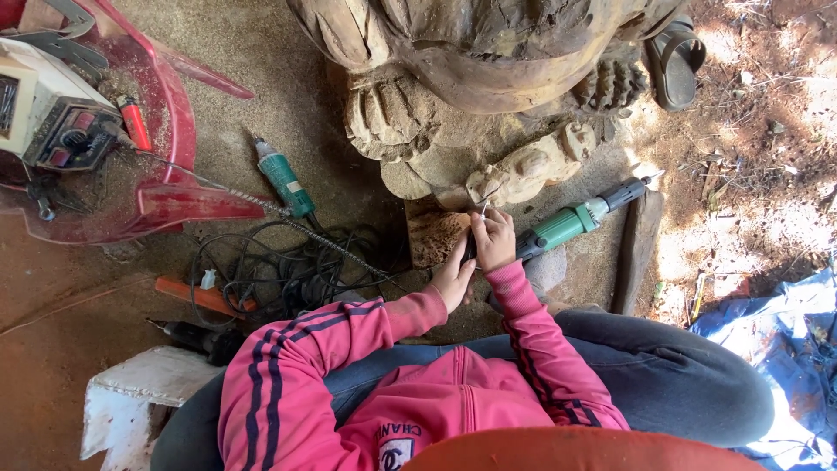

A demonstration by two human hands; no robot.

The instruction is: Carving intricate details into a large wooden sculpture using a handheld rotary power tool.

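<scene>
Both my hands grip a slim black carving handpiece (473, 235), its thin bit touching the base of a large wooden sculpture (488, 96). My right hand (494, 240) holds it near the tip. My left hand (453, 277) steadies it from below. A braided flexible shaft (323, 235) runs from the handpiece toward the red chair. Both sleeves are pink with dark stripes.
A green power tool (575, 220) lies just right of my hands, another (282, 179) to the left by a tangle of black cables (279, 270). A red plastic chair (166, 113) holds a motor unit (48, 109). A sandal (676, 61), a blue tarp (785, 340) and a white block (131, 397) lie around.
</scene>
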